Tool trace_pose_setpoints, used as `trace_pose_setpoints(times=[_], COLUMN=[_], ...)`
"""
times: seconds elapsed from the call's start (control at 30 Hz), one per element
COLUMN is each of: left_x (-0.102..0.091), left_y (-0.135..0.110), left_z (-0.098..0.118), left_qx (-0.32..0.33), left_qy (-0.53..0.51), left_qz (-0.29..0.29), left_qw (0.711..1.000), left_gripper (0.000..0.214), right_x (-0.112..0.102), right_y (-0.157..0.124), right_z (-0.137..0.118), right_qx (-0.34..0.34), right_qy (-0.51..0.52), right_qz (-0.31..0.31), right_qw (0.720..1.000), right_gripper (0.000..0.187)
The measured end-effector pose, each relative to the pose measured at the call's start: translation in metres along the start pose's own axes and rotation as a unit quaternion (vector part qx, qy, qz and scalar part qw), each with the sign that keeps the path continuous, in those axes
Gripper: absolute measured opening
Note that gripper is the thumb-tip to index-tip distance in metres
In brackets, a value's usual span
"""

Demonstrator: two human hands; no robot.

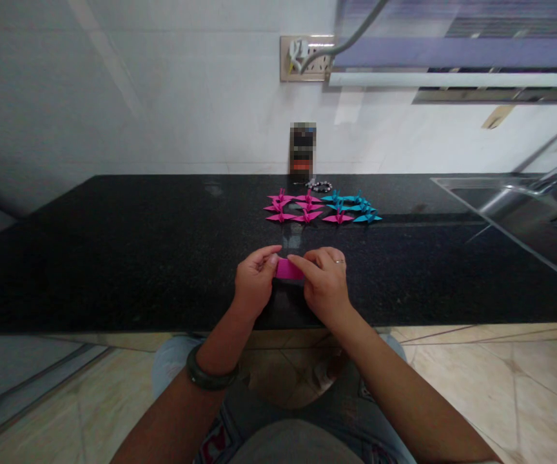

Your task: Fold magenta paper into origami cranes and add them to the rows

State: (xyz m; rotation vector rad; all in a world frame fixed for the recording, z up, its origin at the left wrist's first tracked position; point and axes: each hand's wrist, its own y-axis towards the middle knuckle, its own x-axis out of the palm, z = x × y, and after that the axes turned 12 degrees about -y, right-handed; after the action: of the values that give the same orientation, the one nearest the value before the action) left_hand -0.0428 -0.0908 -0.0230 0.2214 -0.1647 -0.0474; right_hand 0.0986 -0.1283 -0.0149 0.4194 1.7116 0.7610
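Between my two hands is a small folded piece of pink paper [289, 269], held just above or on the black countertop near its front edge. My left hand [255, 278] pinches the paper's left end between thumb and fingers. At the other end, my right hand [325, 278] grips the paper, with its index finger along the top edge; a ring is on one finger. Beyond the hands, several pink paper cranes [309, 216] and several blue paper cranes [366, 218] stand in rows.
A phone-like object [302, 151], blurred out, leans against the wall with a beaded strap [321, 186] beside it. To the right a steel sink [539, 225] is set into the black countertop [114, 258]. A wall socket [307, 59] with a plugged cable is above.
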Motion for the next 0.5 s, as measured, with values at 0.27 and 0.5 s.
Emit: trace_pose_setpoints(times=[0.27,0.5], left_x=[0.0021,0.0057], left_y=[-0.0044,-0.006], left_z=[0.0055,0.0084], left_qx=[-0.001,-0.047], left_qy=[0.011,-0.034], left_qz=[-0.078,-0.078], left_qw=[0.997,0.995], left_gripper=[0.025,0.025], right_x=[0.0028,0.0045], right_y=[0.0005,0.002], right_z=[0.0044,0.0076], right_qx=[0.034,0.069], right_qy=[-0.005,0.021], right_qz=[0.018,-0.008], right_qw=[0.999,0.997], right_gripper=[0.03,0.028])
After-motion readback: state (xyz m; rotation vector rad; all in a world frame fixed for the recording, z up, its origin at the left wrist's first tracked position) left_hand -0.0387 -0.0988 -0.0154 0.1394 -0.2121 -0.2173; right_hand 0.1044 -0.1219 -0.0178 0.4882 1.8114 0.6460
